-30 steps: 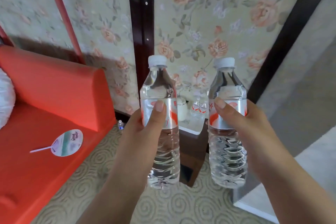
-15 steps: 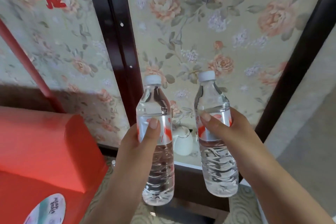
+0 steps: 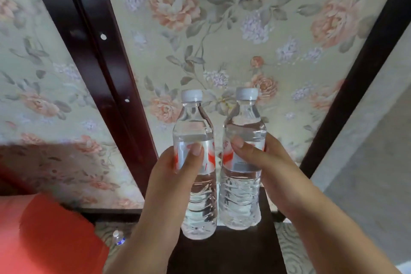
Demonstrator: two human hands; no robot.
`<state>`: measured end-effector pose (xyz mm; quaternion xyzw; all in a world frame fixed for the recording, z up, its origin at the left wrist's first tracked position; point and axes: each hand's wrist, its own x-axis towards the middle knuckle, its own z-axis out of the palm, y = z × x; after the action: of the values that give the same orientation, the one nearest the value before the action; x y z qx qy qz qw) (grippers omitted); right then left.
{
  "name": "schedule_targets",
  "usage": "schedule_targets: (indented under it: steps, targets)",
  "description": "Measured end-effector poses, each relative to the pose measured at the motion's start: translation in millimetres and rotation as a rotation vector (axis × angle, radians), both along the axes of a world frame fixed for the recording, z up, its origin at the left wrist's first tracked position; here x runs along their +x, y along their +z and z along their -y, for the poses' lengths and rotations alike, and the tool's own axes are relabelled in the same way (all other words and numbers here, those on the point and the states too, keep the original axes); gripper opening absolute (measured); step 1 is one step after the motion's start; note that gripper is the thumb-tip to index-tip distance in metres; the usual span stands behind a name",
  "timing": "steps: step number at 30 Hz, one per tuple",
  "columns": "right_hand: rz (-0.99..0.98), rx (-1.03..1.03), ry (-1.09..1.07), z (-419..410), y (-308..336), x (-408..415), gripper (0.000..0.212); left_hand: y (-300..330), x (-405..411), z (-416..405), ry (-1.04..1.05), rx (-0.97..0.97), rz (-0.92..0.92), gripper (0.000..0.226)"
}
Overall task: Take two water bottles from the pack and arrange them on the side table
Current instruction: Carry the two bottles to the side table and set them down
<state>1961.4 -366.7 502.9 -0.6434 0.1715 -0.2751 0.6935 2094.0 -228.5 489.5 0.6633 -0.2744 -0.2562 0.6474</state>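
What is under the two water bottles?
The dark side table lies below the left bottle and right bottle. The bottles and both hands hide its top.

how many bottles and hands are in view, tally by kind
large water bottles held upright: 2, left bottle and right bottle
small bottle on the floor by the red sofa: 1
hands: 2, left hand and right hand, each gripping one large bottle
total: 5
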Motion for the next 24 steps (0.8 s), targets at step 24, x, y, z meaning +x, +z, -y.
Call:
schedule_targets:
  steps: [24]
  targets:
    - [-0.396,-0.411,-0.262,51,-43,15,0.056,-73,78,86,-0.459,0.175,0.093,0.066]
